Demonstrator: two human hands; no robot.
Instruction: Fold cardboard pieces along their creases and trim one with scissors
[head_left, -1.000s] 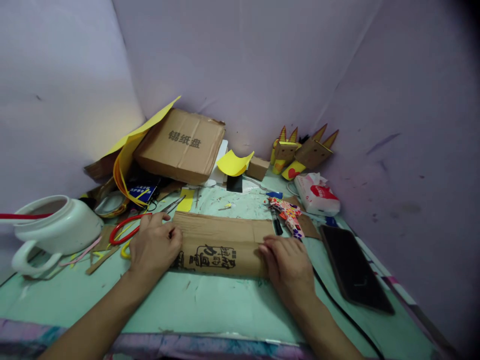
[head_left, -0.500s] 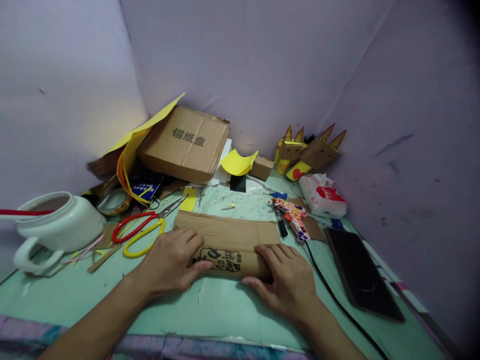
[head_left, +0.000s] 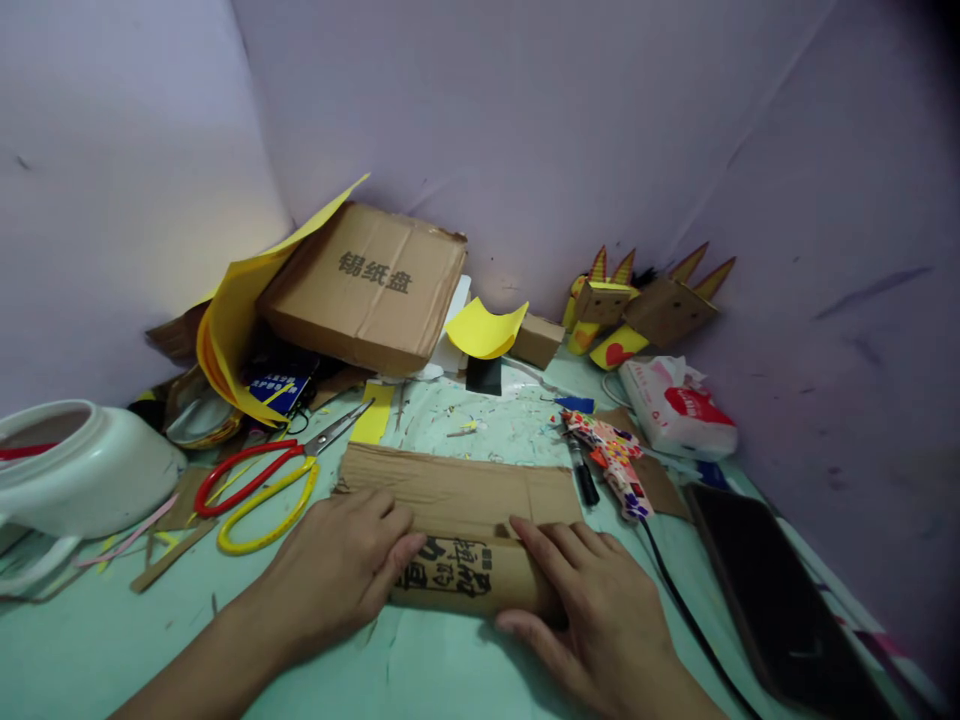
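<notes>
A carton [head_left: 367, 285] leans beyond the grip. The cardboard sheet [head_left: 465, 490] (near edge curled over) lies between the left hand [head_left: 345, 565], clasping its left end, and right hand [head_left: 600, 590], clasping its right; scissors [head_left: 274, 475] sit left, a marker [head_left: 583, 478] beyond.

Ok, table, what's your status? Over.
Left grip and right grip on cardboard. Near side curled over. Scissors close by, off the cardboard.
</notes>
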